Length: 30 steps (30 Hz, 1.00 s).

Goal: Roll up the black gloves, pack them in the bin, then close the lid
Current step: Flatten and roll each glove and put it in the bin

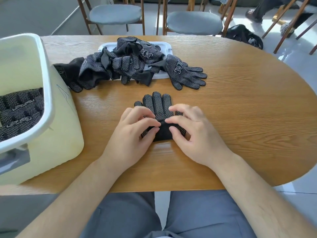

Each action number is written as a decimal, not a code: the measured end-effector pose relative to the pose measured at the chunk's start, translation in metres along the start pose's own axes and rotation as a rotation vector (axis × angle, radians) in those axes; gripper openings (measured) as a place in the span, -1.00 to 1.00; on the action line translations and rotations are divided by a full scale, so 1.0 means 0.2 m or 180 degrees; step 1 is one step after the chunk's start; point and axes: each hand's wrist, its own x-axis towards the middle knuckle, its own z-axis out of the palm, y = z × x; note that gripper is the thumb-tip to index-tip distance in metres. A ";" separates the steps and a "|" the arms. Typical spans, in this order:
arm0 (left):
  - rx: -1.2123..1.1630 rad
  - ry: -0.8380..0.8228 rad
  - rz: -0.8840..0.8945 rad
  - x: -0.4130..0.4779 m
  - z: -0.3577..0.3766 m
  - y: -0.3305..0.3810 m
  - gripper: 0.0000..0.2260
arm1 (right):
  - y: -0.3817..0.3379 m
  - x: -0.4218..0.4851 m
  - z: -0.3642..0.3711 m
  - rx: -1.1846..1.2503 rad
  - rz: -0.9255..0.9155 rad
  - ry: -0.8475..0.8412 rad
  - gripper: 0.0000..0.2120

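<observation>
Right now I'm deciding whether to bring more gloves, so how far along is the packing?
Partly done. Rolled gloves already lie in the bin. In hand: the left hand and right hand pinch the cuff end of one glove on the table, starting its roll. Left: the pile of loose gloves on and beside the white lid needs rolling and packing, then the lid goes on.
</observation>
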 end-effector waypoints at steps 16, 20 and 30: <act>0.0274 -0.0296 -0.0035 -0.08 -0.07 0.00 -0.75 | -0.01 -0.07 -0.03 -0.0172 -0.0185 0.0079 -0.72; -0.0227 -0.0234 -0.0366 -0.10 -0.11 0.08 -0.76 | -0.06 -0.11 -0.08 0.0522 0.0121 0.0039 -0.71; 0.0149 -0.0384 0.0358 0.00 -0.04 -0.01 -0.83 | -0.03 -0.10 -0.02 -0.0328 0.0049 0.0227 -0.73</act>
